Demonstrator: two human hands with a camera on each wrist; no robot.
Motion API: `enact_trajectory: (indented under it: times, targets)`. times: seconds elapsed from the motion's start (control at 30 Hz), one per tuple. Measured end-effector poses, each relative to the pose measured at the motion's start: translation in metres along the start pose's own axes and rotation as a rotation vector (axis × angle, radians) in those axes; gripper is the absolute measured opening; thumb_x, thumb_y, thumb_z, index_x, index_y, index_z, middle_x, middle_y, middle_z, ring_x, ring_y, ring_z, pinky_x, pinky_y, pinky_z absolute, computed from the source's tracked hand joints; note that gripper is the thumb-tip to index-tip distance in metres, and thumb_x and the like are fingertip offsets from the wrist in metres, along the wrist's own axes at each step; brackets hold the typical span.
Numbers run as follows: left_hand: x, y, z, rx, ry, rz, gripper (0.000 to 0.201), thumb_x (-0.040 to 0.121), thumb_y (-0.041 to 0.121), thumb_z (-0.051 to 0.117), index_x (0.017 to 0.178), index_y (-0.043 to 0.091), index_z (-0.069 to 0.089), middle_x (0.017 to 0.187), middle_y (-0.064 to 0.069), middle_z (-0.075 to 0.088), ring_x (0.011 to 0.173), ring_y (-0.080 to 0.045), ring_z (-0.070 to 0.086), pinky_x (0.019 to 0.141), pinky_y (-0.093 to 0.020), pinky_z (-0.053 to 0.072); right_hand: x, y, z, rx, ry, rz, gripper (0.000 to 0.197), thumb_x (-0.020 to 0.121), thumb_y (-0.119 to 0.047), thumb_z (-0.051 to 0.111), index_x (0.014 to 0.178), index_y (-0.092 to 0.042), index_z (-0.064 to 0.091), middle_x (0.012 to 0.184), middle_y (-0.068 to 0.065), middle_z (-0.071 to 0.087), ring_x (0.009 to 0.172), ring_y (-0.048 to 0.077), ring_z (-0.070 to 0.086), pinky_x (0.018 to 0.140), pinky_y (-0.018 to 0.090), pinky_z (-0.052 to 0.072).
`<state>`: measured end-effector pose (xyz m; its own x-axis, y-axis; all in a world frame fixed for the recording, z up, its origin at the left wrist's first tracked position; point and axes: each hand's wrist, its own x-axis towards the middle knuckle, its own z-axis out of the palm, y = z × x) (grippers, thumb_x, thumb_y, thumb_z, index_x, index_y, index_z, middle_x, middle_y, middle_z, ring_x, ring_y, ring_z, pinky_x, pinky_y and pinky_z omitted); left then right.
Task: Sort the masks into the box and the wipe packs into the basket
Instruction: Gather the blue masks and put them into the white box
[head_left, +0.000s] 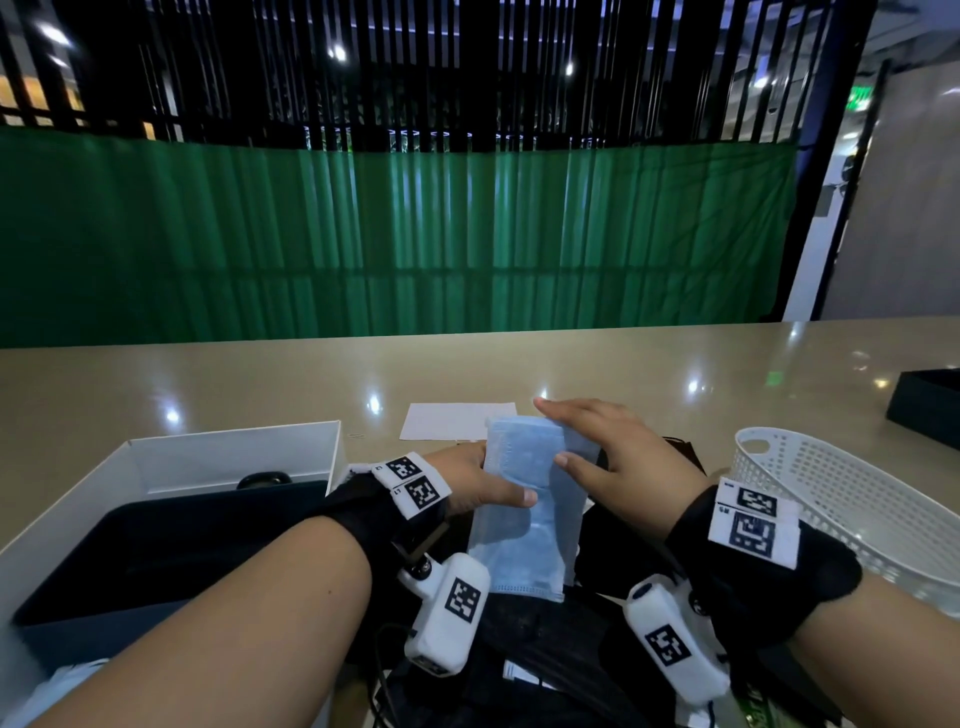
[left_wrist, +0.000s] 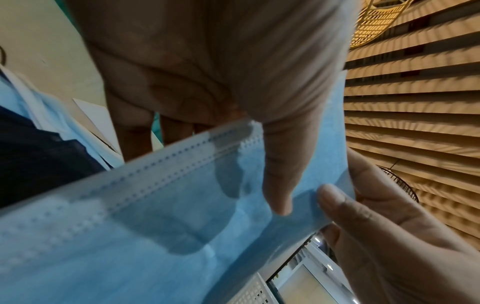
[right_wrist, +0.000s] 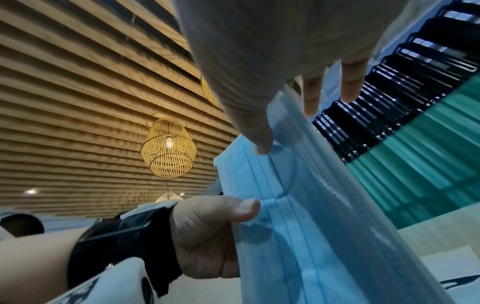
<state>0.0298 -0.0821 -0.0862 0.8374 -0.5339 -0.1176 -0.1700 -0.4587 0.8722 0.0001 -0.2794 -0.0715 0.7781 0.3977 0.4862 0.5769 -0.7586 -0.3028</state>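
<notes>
A blue surgical mask in a clear sleeve is held above the bench, between the box and the basket. The left hand pinches its left edge, thumb on top; the right hand grips its upper right edge. The white box stands left, the white perforated basket right.

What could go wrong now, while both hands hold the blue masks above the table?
1. The blue masks look like a loose stack, pinched only at the edges by the left hand and right hand; single masks might slip out or fan apart.
2. The white box already holds a dark item, so the stack may catch on it.
3. The white basket is equally near; the masks could land there by mistake.
</notes>
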Motion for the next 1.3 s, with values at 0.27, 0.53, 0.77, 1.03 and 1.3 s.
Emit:
enact_trajectory:
  times: [0.27, 0.53, 0.77, 1.03, 1.3]
  targets:
    - [-0.001, 0.001, 0.002, 0.023, 0.050, 0.001, 0.065, 0.061, 0.041, 0.073, 0.121, 0.022, 0.059, 0.118, -0.003, 0.066, 0.110, -0.019, 0.062, 0.101, -0.038, 0.046, 0.002, -0.008, -0.001, -0.009, -0.062, 0.031, 0.044, 0.096, -0.023, 0.048, 0.139, -0.033, 0.042, 0.119, -0.010, 0.050, 0.115, 0.007, 0.042, 0.090, 0.014, 0.028]
    - [0.002, -0.005, 0.004, 0.085, 0.096, -0.041, 0.070, 0.050, 0.067, 0.078, 0.110, 0.034, 0.065, 0.110, 0.006, 0.070, 0.106, -0.017, 0.064, 0.099, -0.042, 0.047, 0.004, -0.008, -0.004, 0.165, 0.020, 0.039, 0.022, 0.091, -0.007, 0.051, 0.105, -0.021, 0.061, 0.104, -0.011, 0.059, 0.096, 0.002, 0.051, 0.078, 0.001, 0.033]
    - [-0.008, 0.014, 0.007, 0.170, 0.233, -0.021, 0.044, 0.088, 0.051, 0.055, 0.124, 0.025, 0.057, 0.123, 0.000, 0.063, 0.105, -0.015, 0.060, 0.094, -0.027, 0.044, 0.008, -0.017, -0.021, 0.313, 0.194, 0.091, 0.039, 0.088, -0.010, 0.058, 0.108, -0.041, 0.046, 0.101, -0.020, 0.052, 0.092, 0.001, 0.053, 0.083, 0.019, 0.040]
    - [-0.029, 0.049, -0.005, -0.036, 0.633, 0.106, 0.031, 0.094, 0.049, 0.044, 0.107, 0.025, 0.059, 0.097, 0.007, 0.062, 0.083, -0.011, 0.059, 0.068, -0.021, 0.045, 0.010, -0.016, -0.024, 0.533, -0.024, 0.379, 0.062, 0.085, -0.044, 0.060, 0.137, -0.030, 0.030, 0.104, -0.013, 0.053, 0.094, 0.004, 0.057, 0.078, 0.022, 0.044]
    - [-0.074, 0.064, -0.021, -0.346, 0.755, 0.172, 0.049, 0.067, 0.071, 0.061, 0.089, 0.028, 0.066, 0.102, -0.004, 0.072, 0.094, -0.026, 0.069, 0.087, -0.047, 0.054, 0.015, -0.035, -0.011, 0.974, -0.119, 0.239, 0.076, 0.043, -0.058, 0.087, 0.105, -0.020, 0.065, 0.104, 0.011, 0.071, 0.087, 0.029, 0.067, 0.086, 0.047, 0.050]
